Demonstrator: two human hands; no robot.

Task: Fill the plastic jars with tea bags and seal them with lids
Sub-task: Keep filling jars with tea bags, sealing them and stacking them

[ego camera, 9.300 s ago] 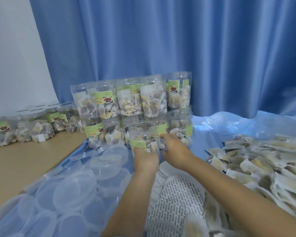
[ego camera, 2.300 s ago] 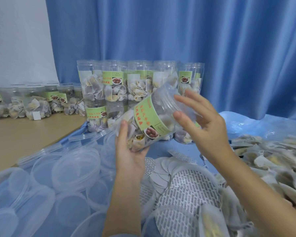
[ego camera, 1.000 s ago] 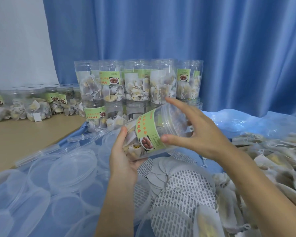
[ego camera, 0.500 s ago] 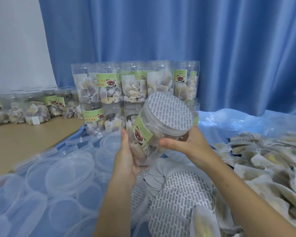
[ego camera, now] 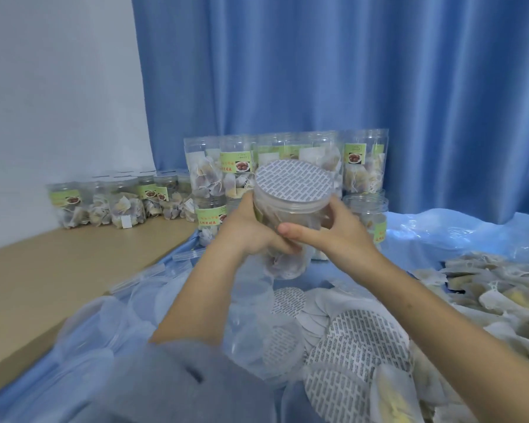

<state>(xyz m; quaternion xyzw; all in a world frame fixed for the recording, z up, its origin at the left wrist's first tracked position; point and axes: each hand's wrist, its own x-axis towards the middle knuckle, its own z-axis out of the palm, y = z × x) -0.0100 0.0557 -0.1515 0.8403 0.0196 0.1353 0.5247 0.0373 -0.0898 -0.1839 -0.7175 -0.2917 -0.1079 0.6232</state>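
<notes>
A low row of filled, green-labelled jars is seen on the wooden tabletop, far left of the held jar and against the white wall. Clear plastic lids are strewn over the blue plastic sheet below and left of the held jar. A two-tier stack of filled jars is ranged behind the held jar, before the blue curtain. The held jar, packed with tea bags and capped by a printed foil seal, is raised above the sheet at the centre, tilted so that the seal faces the camera. It is gripped on its left side by the left hand, whose fingers are curled round the wall. Its right side is clasped by the right hand, thumb laid across the front and fingers wrapped behind the neck. Loose printed seal discs are heaped below the held jar. A pile of loose tea bags is spread to the lower right of it.
</notes>
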